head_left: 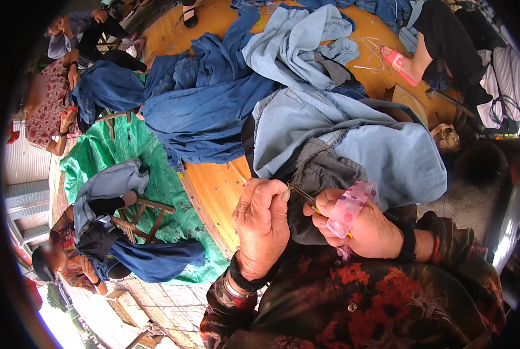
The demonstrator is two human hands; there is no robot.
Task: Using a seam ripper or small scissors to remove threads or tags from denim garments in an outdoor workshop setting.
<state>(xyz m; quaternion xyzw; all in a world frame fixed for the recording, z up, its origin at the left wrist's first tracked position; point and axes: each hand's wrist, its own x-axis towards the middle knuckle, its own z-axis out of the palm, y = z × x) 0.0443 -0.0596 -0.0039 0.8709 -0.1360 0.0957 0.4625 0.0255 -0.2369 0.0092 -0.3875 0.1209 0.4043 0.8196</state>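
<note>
Your left hand (263, 216): fingers pinched narrow, catch unclear. Your right hand (369, 231) grips snips (304, 198), tips toward it; light-blue garment (382, 148) spread close, probably for easy reach.

Light-blue garment (390, 154) was matt denim, rough at seams; grey cloth (329, 168) on it looked thinner, also matt. Small tool (302, 194) had slim metal. Pink strip (348, 206) looked glossy, plastic. Wooden platform (207, 183) had slight sheen; past its left edge, crinkled plastic-looking green sheet (175, 224).

The right hand (376, 232) grips a yellow-handled tool (314, 207) beside the pinching left hand (264, 221), near pale blue denim (388, 154).
</note>
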